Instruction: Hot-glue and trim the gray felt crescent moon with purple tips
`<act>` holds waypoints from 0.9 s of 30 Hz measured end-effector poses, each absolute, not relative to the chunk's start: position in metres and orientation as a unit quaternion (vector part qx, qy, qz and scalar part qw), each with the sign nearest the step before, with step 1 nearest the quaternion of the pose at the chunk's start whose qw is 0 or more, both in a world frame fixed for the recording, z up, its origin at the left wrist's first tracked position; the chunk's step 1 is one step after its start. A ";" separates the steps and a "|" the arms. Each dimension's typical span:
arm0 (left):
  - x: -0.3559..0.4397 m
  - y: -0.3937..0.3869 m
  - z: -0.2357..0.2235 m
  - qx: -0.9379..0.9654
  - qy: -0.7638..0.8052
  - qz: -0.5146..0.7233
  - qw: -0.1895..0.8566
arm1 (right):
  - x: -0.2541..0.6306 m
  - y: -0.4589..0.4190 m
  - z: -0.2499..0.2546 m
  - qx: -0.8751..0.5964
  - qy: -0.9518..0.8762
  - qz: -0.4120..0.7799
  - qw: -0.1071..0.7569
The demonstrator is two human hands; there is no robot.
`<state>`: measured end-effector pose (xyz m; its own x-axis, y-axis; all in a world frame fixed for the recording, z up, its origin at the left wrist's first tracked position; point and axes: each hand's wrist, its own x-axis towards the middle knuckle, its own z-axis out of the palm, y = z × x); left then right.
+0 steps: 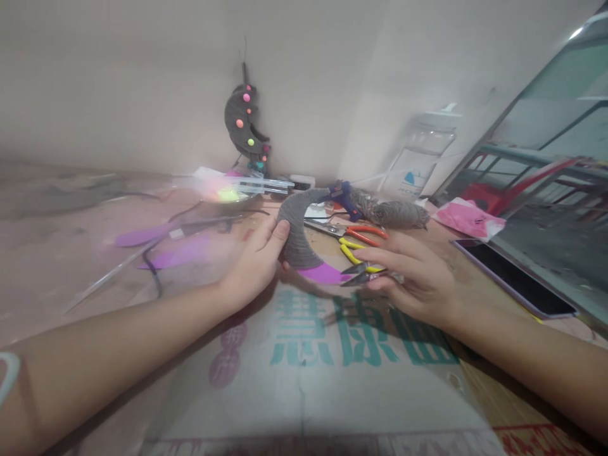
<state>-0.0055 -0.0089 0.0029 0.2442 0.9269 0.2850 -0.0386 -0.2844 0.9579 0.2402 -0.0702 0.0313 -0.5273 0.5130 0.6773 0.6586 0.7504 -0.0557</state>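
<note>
My left hand (pixel 266 250) grips a crescent (pixel 299 231) wrapped in grey yarn, thumb on its front at the outer curve. Its lower tip shows bare purple (pixel 320 273). In my right hand (pixel 413 275) is a pair of small snips (pixel 356 276), whose dark blades point left, apart, at the purple tip. Whether they touch it I cannot tell. Yellow handles (pixel 351 252) show just behind the blades, and orange-handled scissors (pixel 365 234) lie farther back. Behind the crescent's upper tip is a blue glue gun (pixel 349 199).
A finished-looking grey crescent with coloured pompoms (pixel 242 123) leans on the wall. Grey yarn (pixel 401 214), a clear bottle (pixel 422 155) and a pink packet (pixel 470 218) stand or lie back right; a phone (pixel 515 277) lies right. Purple pieces (pixel 142 235) and a cable are blurred at left.
</note>
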 end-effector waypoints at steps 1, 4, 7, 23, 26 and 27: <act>-0.006 -0.009 0.003 0.628 0.356 0.502 0.477 | 0.240 -0.070 0.031 -0.330 -0.872 -0.106 0.344; -0.006 -0.009 0.003 0.632 0.361 0.494 0.475 | 0.240 -0.068 0.030 -0.340 -0.868 -0.113 0.344; -0.006 -0.010 0.004 0.626 0.363 0.490 0.486 | 0.238 -0.062 0.026 -0.373 -0.856 -0.109 0.341; -0.004 -0.011 0.002 0.657 0.341 0.441 0.507 | 0.238 -0.053 0.011 -0.387 -0.868 -0.092 0.296; -0.004 -0.010 0.000 0.661 0.338 0.440 0.505 | 0.237 -0.053 0.011 -0.375 -0.873 -0.099 0.297; -0.004 -0.010 0.000 0.662 0.336 0.440 0.505 | 0.237 -0.053 0.011 -0.375 -0.873 -0.101 0.296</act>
